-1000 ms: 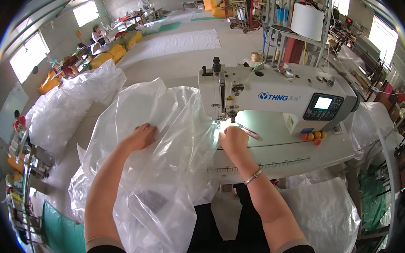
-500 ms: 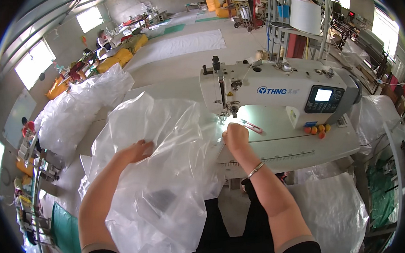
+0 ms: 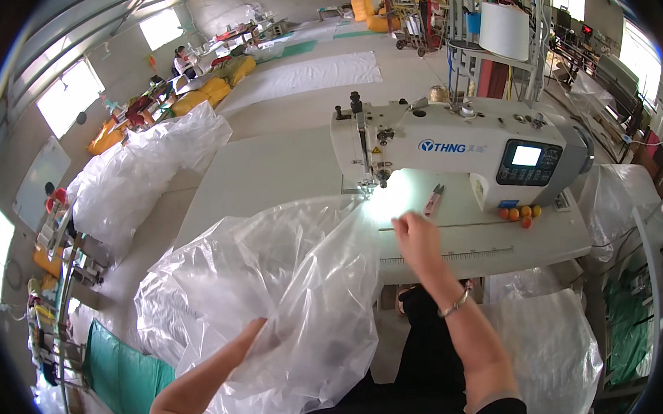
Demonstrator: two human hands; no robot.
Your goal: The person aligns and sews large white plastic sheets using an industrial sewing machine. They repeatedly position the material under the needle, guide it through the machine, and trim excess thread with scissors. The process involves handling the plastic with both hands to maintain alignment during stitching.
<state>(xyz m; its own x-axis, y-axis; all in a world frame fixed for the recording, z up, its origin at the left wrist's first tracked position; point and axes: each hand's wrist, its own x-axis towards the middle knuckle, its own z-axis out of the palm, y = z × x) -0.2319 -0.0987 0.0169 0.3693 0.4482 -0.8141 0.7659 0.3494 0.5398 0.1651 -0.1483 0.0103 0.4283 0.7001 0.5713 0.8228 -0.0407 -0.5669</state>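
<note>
A large clear plastic sheet (image 3: pixel 320 274) lies bunched over the table's front left and hangs down over my lap. Its far edge reaches under the needle area of a white sewing machine (image 3: pixel 420 129). My left hand (image 3: pixel 254 330) is down in the folds of the sheet, and its fingers are hidden by the plastic. My right hand (image 3: pixel 418 239) hovers over the table front, right of the sheet, fingers curled closed; whatever they may hold is hidden. Just beyond it lie pink-handled thread snips (image 3: pixel 433 201), beside the machine's bright light.
Several small orange-red balls (image 3: pixel 525 213) sit by the machine's base. A ruler strip (image 3: pixel 457 255) runs along the table's front edge. More plastic sheeting is heaped at left (image 3: pixel 136 172) and hangs at lower right (image 3: pixel 546 357). A white thread cone (image 3: pixel 505 32) stands behind.
My right hand has drawn back from the needle, toward me and rightward. My left hand has moved nearer to me into the sheet, which has shifted toward me. The snips now point another way.
</note>
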